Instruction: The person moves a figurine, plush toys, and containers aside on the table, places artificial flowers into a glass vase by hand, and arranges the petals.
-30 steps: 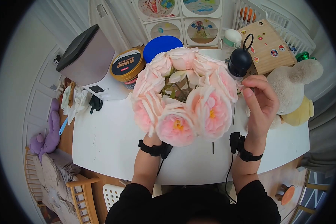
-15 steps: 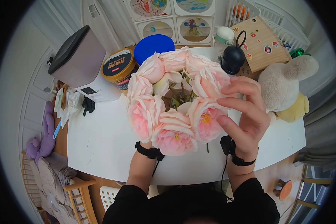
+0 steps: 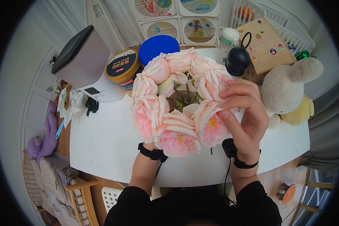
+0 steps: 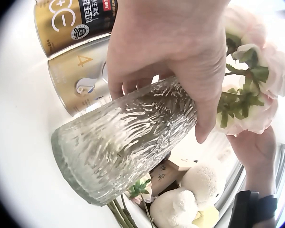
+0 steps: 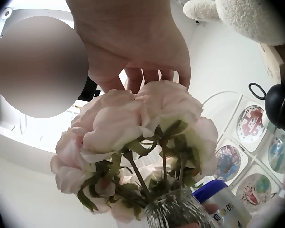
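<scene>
A ring of pale pink roses (image 3: 179, 141) with green stems stands in a ribbed clear glass vase (image 4: 123, 142). My left hand (image 4: 166, 52) grips the vase near its top, fingers and thumb round the glass; in the head view the blossoms hide this hand. On the right side of the ring, my right hand (image 3: 248, 116) has its fingertips at the petals of the blossoms, fingers spread and lightly bent. The right wrist view shows those fingertips along the tops of the roses (image 5: 116, 121), above the vase mouth (image 5: 173, 209).
On the white table (image 3: 98, 143), a gold-and-black tub (image 3: 122, 66), a blue lid (image 3: 160, 49) and a boxy appliance (image 3: 83, 64) stand behind left. A dark looped bottle (image 3: 237, 60), wooden box (image 3: 265, 45) and plush toy (image 3: 284, 90) stand right. Cut stems (image 4: 121, 213) lie beyond the vase.
My right hand has moved from the outer right edge of the bouquet in over the right-hand blossoms, fingers spreading. The ring of roses has turned and tilted, showing more of its centre.
</scene>
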`<control>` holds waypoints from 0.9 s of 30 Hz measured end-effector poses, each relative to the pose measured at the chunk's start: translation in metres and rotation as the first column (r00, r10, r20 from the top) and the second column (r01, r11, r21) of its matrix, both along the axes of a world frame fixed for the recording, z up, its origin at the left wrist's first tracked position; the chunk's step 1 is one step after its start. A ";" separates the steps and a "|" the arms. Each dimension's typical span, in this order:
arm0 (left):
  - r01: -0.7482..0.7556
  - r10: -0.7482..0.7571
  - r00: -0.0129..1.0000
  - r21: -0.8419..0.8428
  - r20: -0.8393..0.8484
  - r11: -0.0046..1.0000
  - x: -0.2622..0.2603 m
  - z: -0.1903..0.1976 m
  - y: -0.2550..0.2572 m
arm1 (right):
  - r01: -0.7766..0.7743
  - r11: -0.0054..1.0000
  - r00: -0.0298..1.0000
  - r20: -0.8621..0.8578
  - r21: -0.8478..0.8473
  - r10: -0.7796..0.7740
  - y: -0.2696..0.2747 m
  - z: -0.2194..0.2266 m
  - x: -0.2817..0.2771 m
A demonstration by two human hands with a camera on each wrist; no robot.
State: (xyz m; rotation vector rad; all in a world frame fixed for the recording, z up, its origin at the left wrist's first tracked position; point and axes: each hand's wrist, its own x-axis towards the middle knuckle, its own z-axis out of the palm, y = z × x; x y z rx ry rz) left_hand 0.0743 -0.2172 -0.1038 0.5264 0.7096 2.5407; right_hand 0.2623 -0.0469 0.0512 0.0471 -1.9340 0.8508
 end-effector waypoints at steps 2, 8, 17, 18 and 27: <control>-0.024 0.024 1.000 0.016 0.003 1.000 0.005 0.010 -0.001 | 0.004 1.000 1.000 -0.002 0.007 -0.004 0.000 0.001 0.000; 0.451 -0.429 0.892 0.325 -0.141 0.831 0.016 0.067 -0.006 | -0.017 0.996 0.996 -0.091 -0.085 0.009 -0.002 0.002 0.005; 0.376 -0.332 0.914 0.179 -0.233 0.909 -0.006 0.070 0.046 | -0.017 0.987 0.990 -0.139 -0.162 -0.005 0.006 -0.002 0.011; 0.365 -0.322 0.914 0.158 -0.246 0.917 -0.011 0.071 0.043 | -0.014 0.986 0.989 -0.146 -0.166 -0.011 0.007 -0.003 0.010; 0.251 -0.237 0.904 -0.004 -0.355 0.968 -0.002 0.057 0.030 | -0.014 0.991 0.991 -0.131 -0.131 -0.003 0.008 -0.001 0.011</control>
